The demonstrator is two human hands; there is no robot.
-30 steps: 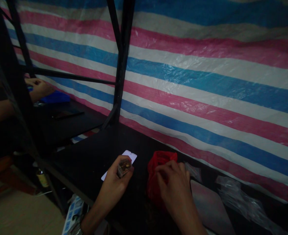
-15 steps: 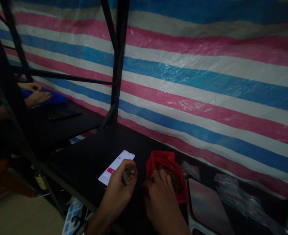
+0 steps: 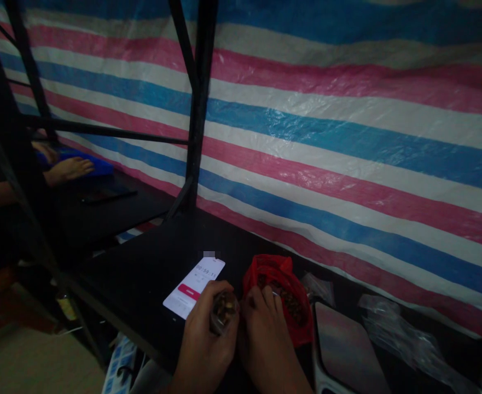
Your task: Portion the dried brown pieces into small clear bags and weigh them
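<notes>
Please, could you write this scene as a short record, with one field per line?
Left hand: holds small clear bag of brownish pieces, open end up
Right hand: at near side of red bag; its grip is unclear
Red bag: open, brownish pieces inside
Phone: screen lit, timer showing, partly hidden by left hand
Surface: black table
Right side: clear plastic bags
Behind: striped sheet
Far left: co-worker's hands

Dim — patchy glare (on striped sheeting (image 3: 339, 137))
</notes>
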